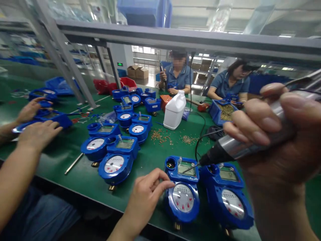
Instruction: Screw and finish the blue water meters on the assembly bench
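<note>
Two blue meters sit side by side near the front of the surface. Meter A, nearest the left hand, has display and dial facing up, presumably to keep its top in reach; meter B is just beside it.

Right hand: fingers wrapped round a screwdriver, held aslant, bit over A's display. Contact cannot be told. Slant probably leaves A's top in view.

Left hand: thumb and forefinger nearly together at A's left flank, perhaps steadying it; cannot tell whether anything small is pinched.

Beyond A: two loose heaps of small brass-coloured screws, likely spread for easy picking. White jug upright behind them. More meters grouped leftward; past these, a co-worker's hands on another meter.
</note>
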A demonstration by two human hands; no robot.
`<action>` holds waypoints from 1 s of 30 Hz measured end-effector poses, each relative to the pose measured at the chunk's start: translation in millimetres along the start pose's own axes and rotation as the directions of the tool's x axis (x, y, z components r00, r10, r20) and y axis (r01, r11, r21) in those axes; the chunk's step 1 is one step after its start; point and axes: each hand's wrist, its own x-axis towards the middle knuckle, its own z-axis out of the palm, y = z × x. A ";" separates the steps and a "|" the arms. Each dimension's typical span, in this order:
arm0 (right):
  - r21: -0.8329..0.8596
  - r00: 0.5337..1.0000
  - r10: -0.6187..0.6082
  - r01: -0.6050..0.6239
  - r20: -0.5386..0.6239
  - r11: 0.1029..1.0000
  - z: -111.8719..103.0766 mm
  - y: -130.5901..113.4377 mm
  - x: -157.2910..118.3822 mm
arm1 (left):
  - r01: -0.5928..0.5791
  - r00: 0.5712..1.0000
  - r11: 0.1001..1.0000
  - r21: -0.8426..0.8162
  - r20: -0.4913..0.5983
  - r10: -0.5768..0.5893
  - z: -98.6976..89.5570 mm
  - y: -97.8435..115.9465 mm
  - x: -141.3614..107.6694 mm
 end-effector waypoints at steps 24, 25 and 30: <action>0.058 0.969 0.209 -0.218 0.134 0.974 31.4 44.2 -22.5 | 0.236 0.961 0.967 -0.097 0.175 -0.217 8.7 -31.6 -21.6; 0.054 0.965 0.226 -0.235 0.135 0.971 31.0 46.7 -23.5 | 0.261 0.947 0.962 -0.082 0.216 -0.238 11.7 -35.3 -26.0; 0.037 0.954 0.251 -0.261 0.166 0.965 30.7 58.1 -24.3 | 0.290 0.913 0.957 -0.021 0.307 -0.270 23.9 -42.9 -31.8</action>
